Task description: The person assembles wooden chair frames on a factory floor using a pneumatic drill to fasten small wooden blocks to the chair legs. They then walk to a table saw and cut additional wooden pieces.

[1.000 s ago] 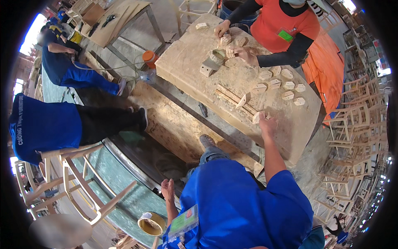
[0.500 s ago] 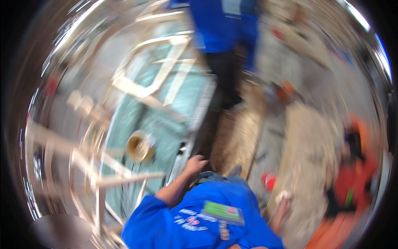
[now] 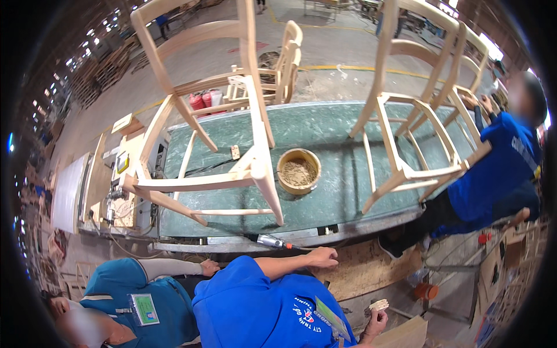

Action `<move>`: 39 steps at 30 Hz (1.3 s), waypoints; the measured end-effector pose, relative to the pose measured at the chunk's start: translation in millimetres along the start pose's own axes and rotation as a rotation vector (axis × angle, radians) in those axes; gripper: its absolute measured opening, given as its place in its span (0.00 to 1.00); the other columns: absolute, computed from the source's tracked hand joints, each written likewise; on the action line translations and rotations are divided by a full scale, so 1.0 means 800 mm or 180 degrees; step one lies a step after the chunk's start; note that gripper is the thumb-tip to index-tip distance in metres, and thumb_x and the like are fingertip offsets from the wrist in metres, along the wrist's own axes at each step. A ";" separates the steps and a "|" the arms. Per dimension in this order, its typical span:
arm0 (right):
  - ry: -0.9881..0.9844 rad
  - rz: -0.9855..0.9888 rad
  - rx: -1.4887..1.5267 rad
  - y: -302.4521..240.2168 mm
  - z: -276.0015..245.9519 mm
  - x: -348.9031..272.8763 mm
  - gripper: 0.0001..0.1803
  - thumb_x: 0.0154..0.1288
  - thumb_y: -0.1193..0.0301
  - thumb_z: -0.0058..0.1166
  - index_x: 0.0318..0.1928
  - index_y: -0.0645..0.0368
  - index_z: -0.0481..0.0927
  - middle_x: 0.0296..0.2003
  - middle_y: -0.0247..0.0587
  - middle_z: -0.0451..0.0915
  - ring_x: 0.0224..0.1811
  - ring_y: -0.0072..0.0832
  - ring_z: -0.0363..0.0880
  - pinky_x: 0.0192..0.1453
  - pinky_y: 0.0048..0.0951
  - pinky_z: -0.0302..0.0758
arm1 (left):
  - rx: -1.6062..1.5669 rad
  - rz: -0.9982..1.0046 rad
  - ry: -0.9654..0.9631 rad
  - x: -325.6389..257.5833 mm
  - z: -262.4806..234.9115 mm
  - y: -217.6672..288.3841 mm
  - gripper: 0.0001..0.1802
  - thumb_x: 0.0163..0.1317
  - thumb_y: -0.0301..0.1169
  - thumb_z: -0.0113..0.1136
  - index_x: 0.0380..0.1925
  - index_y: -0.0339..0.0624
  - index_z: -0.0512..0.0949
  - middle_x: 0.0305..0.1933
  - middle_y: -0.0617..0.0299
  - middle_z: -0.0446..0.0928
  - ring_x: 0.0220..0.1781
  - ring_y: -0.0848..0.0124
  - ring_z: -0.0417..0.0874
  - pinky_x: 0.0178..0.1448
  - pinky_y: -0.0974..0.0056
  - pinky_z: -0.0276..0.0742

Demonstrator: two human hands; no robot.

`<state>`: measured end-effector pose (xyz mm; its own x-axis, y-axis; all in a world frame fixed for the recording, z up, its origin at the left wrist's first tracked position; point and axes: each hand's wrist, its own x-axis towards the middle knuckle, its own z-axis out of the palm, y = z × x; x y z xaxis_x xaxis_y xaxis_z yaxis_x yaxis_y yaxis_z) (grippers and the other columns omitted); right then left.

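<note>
My left hand [image 3: 322, 257] is in front of the table's near edge, its fingers loosely curled with nothing visible in them. Between the fingers and thumb of my right hand [image 3: 376, 323] is a small, pale, rough-faced block [image 3: 379, 304], held low at the right of my body. On the green-topped table [image 3: 325, 214] stands a yellow tub [image 3: 299, 171] of brown, lumpy paste. A bare wooden chair frame [image 3: 258, 174] without a seat stands left of the tub. A second chair frame [image 3: 400, 174] stands to its right. Neither hand touches them.
A co-worker in blue [image 3: 487, 168] works at the right end beside another chair. Close on my left is a person in teal [image 3: 139, 296]. An air tool [image 3: 272, 241] lies along the table's near edge. A wooden board [image 3: 371, 269] lies below the table edge.
My view has swung left, bringing the table and chair frames across in front of me. The earlier frame is badly blurred. My right hand has the pale piece in both.
</note>
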<state>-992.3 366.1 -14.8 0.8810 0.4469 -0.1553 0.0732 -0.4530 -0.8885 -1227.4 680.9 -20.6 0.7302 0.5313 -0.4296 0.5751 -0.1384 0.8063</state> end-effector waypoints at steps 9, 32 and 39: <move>-0.1468 -0.0177 -0.0581 -0.063 0.113 0.043 0.22 0.66 0.63 0.68 0.58 0.54 0.84 0.51 0.47 0.84 0.48 0.41 0.82 0.57 0.41 0.79 | -0.0150 -0.0429 0.1485 -0.045 -0.099 -0.070 0.25 0.54 0.46 0.66 0.48 0.45 0.88 0.46 0.47 0.88 0.49 0.48 0.88 0.54 0.48 0.82; -0.2723 -0.0418 -0.0496 -0.064 0.165 0.174 0.24 0.69 0.64 0.67 0.58 0.69 0.82 0.51 0.46 0.85 0.50 0.30 0.82 0.53 0.32 0.79 | -0.0863 -0.0443 0.2200 -0.108 0.021 0.003 0.22 0.60 0.42 0.65 0.47 0.35 0.82 0.35 0.50 0.85 0.37 0.56 0.88 0.44 0.54 0.82; -0.3057 0.0453 -0.0494 -0.080 0.159 0.161 0.13 0.70 0.66 0.67 0.48 0.62 0.84 0.38 0.34 0.83 0.36 0.21 0.79 0.39 0.25 0.74 | -0.1059 0.0473 0.2481 -0.139 -0.069 0.061 0.23 0.67 0.33 0.61 0.59 0.34 0.77 0.50 0.52 0.84 0.54 0.64 0.85 0.60 0.60 0.79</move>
<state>-942.6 550.6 -33.2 0.1368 0.7862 -0.6026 0.1168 -0.6169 -0.7783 -1301.1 661.2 89.0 0.2574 0.9663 -0.0063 0.2666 -0.0648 0.9616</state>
